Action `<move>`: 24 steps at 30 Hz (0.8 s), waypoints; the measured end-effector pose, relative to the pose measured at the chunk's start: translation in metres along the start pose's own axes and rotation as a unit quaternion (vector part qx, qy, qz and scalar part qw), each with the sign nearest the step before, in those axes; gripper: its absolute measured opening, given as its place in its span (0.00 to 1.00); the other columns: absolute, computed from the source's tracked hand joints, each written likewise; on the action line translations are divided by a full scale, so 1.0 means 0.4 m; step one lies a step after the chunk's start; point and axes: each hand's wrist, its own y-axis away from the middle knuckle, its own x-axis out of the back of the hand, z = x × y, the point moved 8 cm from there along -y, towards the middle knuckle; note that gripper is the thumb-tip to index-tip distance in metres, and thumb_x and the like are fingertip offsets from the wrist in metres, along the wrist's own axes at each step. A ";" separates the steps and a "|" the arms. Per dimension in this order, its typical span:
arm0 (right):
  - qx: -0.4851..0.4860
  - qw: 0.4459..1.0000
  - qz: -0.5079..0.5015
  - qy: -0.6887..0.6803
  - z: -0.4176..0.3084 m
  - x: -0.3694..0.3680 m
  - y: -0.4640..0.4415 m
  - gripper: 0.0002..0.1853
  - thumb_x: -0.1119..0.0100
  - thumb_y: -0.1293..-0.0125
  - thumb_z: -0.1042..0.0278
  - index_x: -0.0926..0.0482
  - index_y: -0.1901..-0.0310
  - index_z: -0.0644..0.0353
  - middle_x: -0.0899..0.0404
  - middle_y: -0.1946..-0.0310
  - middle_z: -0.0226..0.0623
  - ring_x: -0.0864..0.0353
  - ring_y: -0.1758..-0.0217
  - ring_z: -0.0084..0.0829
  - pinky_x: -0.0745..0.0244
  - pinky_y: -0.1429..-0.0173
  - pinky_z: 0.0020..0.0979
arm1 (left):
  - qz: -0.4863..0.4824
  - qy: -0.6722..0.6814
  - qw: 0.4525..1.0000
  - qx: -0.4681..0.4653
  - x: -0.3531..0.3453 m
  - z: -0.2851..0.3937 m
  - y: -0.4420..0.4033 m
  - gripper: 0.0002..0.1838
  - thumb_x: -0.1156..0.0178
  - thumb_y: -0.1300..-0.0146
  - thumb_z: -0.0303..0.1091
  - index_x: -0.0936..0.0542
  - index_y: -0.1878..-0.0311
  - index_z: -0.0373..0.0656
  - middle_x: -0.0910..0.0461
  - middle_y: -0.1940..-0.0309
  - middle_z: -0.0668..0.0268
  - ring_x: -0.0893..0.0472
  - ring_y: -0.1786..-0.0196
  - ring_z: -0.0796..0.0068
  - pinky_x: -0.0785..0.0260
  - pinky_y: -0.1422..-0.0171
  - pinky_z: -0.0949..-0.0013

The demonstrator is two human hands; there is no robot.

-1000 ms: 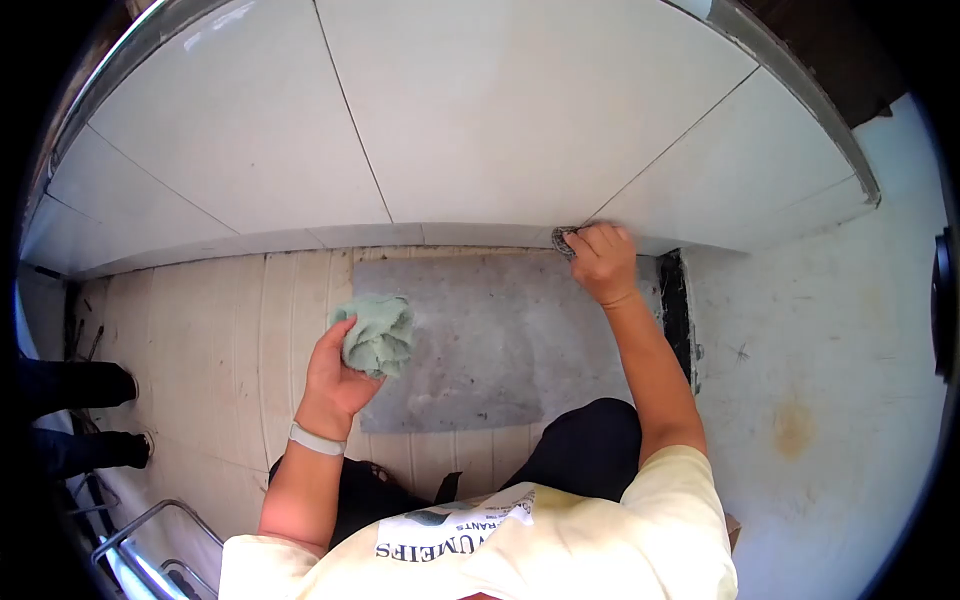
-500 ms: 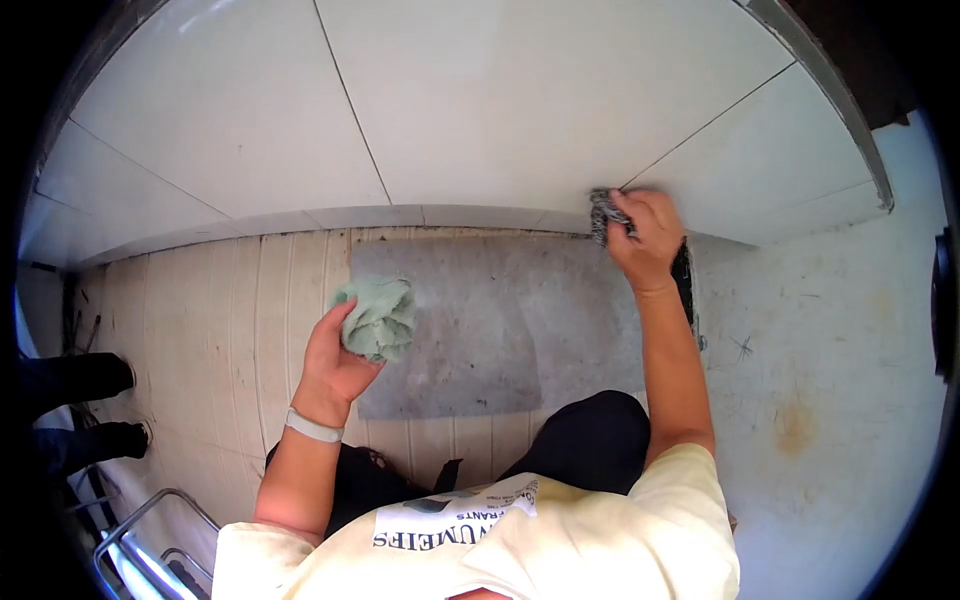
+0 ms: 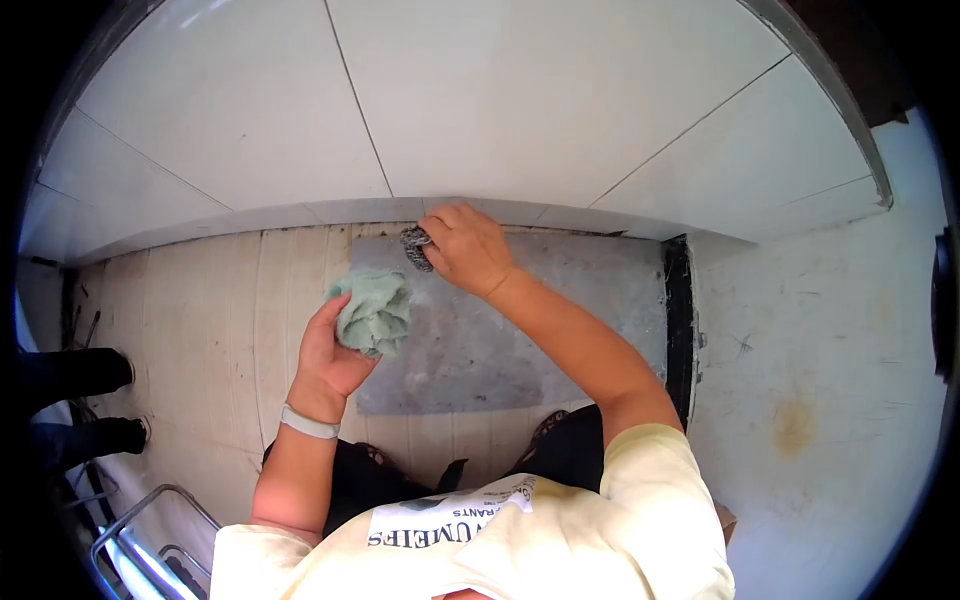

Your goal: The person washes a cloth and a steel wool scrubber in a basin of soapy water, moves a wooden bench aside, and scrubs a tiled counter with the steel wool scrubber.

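Observation:
My left hand (image 3: 332, 355) is closed around a crumpled pale green cloth (image 3: 376, 312), held above the left end of a grey sheet (image 3: 520, 350) on the floor. Between the fingers of my right hand (image 3: 468, 248) is a dark grey scouring pad (image 3: 414, 250), which looks like steel wool. That hand is near the foot of the white tiled surface (image 3: 560, 100), just beyond the cloth. I cannot tell whether the pad touches the surface or the sheet.
Ribbed beige flooring (image 3: 200, 330) surrounds the sheet on the left. A dark gap (image 3: 679, 330) runs along the sheet's right end, beside a stained white panel (image 3: 800, 340). Another person's dark-clad legs (image 3: 85, 385) and a metal frame (image 3: 150, 500) are at the left.
My right hand has swept left with the scouring pad, from the right part of the tiled surface to near the cloth. My left hand has barely moved.

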 end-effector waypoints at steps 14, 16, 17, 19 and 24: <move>-0.366 0.699 0.507 -0.347 0.283 0.198 0.255 0.26 0.40 0.49 0.81 0.39 0.49 0.65 0.30 0.60 0.39 0.26 0.60 0.31 0.22 0.60 0.29 | -0.009 0.036 0.999 0.026 -0.027 0.003 0.021 0.16 0.48 0.42 0.34 0.30 0.50 0.42 0.26 0.53 0.62 0.27 0.50 0.63 0.35 0.47 0.62; -0.379 0.725 0.482 -0.315 0.297 0.196 0.233 0.26 0.36 0.52 0.81 0.36 0.51 0.67 0.28 0.62 0.40 0.24 0.64 0.31 0.21 0.63 0.30 | -0.008 0.046 0.999 0.019 -0.024 0.005 0.020 0.16 0.48 0.42 0.34 0.29 0.51 0.42 0.26 0.54 0.62 0.27 0.50 0.63 0.35 0.47 0.62; -0.392 0.747 0.458 -0.280 0.301 0.193 0.224 0.26 0.33 0.55 0.80 0.34 0.54 0.70 0.26 0.64 0.41 0.23 0.67 0.30 0.20 0.66 0.32 | -0.006 0.052 0.999 0.014 -0.022 0.005 0.022 0.15 0.47 0.42 0.34 0.29 0.51 0.42 0.25 0.54 0.62 0.26 0.51 0.63 0.34 0.47 0.62; -0.375 0.795 0.419 -0.227 0.309 0.163 0.205 0.24 0.32 0.56 0.80 0.32 0.56 0.71 0.25 0.66 0.41 0.23 0.68 0.30 0.20 0.66 0.31 | -0.001 0.054 0.999 0.006 -0.022 0.004 0.026 0.15 0.47 0.42 0.34 0.29 0.52 0.41 0.25 0.54 0.62 0.26 0.51 0.64 0.34 0.47 0.62; -0.279 0.872 0.369 -0.158 0.253 0.071 0.135 0.22 0.30 0.58 0.79 0.28 0.60 0.72 0.24 0.68 0.42 0.22 0.70 0.28 0.20 0.67 0.29 | 0.001 0.043 0.999 -0.009 -0.013 0.000 0.016 0.15 0.47 0.42 0.34 0.29 0.52 0.41 0.25 0.55 0.62 0.26 0.51 0.64 0.34 0.47 0.62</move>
